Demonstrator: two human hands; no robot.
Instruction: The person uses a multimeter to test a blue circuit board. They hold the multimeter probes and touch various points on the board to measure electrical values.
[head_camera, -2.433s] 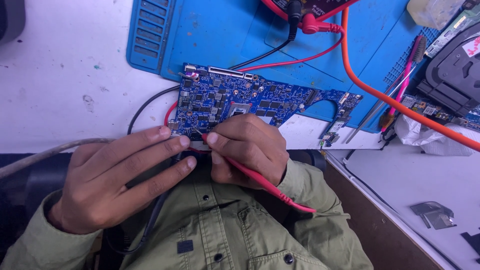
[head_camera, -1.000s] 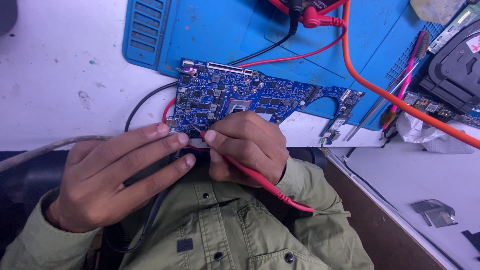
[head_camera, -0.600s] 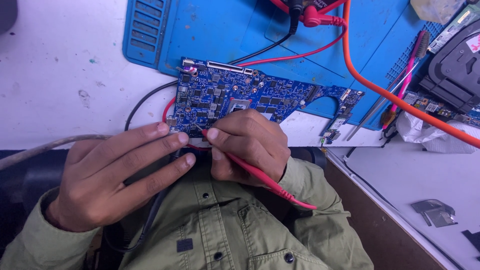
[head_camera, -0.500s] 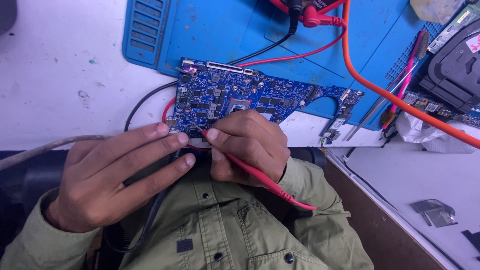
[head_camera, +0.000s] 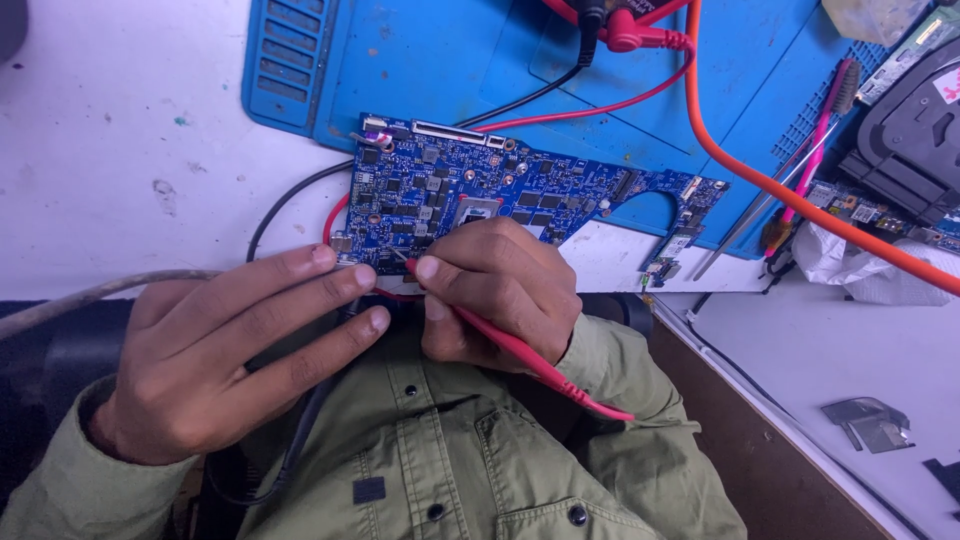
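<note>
Right hand (head_camera: 495, 290) pinches a red probe (head_camera: 520, 350) on the blue circuit board (head_camera: 470, 190); left hand (head_camera: 230, 350), seemingly empty, fingers extended beside it. Beyond: white table (head_camera: 110, 150), blue mat (head_camera: 450, 60).

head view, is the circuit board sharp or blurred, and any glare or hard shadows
Head view: the blue circuit board is in sharp focus, its chips distinct; light is soft and even, no strong glare on the blue mat; only faint shadow falls under the right hand holding the red probe; the left hand looks crisp, no motion blur.
</note>
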